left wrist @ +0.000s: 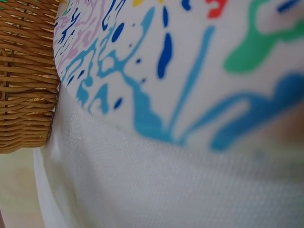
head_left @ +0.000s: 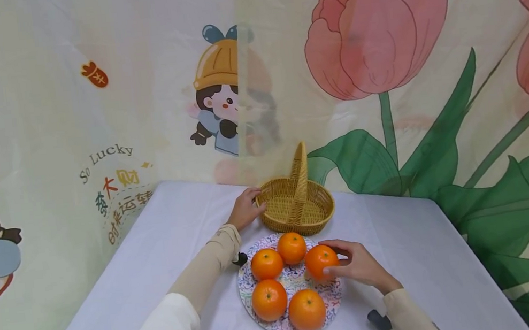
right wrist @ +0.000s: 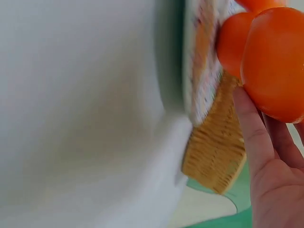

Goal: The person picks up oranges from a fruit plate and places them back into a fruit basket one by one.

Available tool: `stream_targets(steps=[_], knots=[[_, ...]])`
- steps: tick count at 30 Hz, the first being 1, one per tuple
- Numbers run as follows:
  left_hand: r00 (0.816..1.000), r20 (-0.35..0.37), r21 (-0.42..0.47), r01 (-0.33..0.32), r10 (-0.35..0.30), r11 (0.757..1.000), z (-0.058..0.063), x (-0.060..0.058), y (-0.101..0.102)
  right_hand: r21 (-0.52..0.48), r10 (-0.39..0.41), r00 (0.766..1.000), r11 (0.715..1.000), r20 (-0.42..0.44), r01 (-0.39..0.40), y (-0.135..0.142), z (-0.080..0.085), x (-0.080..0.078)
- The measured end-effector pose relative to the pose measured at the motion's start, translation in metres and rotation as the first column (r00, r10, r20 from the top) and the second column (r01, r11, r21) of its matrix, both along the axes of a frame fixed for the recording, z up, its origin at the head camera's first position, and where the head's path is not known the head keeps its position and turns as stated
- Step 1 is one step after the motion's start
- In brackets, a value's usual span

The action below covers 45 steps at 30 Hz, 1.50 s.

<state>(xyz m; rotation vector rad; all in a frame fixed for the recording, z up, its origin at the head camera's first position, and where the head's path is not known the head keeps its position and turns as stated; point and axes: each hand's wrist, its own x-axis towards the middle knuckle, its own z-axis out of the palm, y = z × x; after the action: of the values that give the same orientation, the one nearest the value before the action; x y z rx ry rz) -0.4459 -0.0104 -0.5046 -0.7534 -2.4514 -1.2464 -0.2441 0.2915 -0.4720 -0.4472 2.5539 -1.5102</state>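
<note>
My right hand (head_left: 359, 265) holds an orange (head_left: 321, 262) at the right side of a round patterned plate (head_left: 246, 290), thumb on the near side and fingers on the far side. In the right wrist view the fingers (right wrist: 254, 128) curve around that orange (right wrist: 278, 66). Several other oranges (head_left: 269, 300) sit on the plate in a ring. Behind the plate stands a wicker basket (head_left: 320, 210) with a tall arched handle. My left hand (head_left: 246, 209) grips the basket's left rim. In the left wrist view only the basket's woven side (left wrist: 26, 76) and the plate's edge (left wrist: 142, 95) show, with the hand outside the picture.
A white cloth (head_left: 392, 232) covers the table under the plate and basket. Printed curtains (head_left: 182, 114) with tulips and cartoon figures hang close behind the table and along its sides. The basket stands near the table's back edge, right behind the plate.
</note>
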Motion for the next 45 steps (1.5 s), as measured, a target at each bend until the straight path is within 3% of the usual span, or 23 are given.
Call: stream_targets(steps=[9,18,26,33,40,45], knots=[[1.000,0.018,-0.013,0.011,-0.011,1.000,-0.003,0.004,0.003,0.045,-0.030,0.997,0.998,-0.067,0.033,0.018,0.030,-0.022],[1.000,-0.002,-0.004,-0.001,0.001,1.000,0.003,0.004,0.000,0.062,-0.085,0.988,0.994,-0.127,0.093,0.025,0.056,-0.075],[1.000,0.025,-0.015,-0.019,0.019,1.000,0.004,0.004,0.000,0.044,-0.154,0.982,0.986,-0.106,0.160,0.027,0.051,-0.115],[0.998,0.063,0.014,-0.022,0.021,1.000,0.000,0.007,0.002,0.054,-0.192,0.978,0.979,-0.083,0.197,0.027,0.039,-0.135],[1.000,0.007,0.040,-0.016,0.016,0.999,-0.004,0.004,0.003,0.088,-0.217,0.973,0.971,-0.078,0.223,0.022,0.032,-0.155],[1.000,0.014,0.044,-0.008,0.008,0.999,-0.003,0.002,0.003,0.133,-0.204,0.977,0.968,-0.065,0.211,0.013,0.029,-0.166]])
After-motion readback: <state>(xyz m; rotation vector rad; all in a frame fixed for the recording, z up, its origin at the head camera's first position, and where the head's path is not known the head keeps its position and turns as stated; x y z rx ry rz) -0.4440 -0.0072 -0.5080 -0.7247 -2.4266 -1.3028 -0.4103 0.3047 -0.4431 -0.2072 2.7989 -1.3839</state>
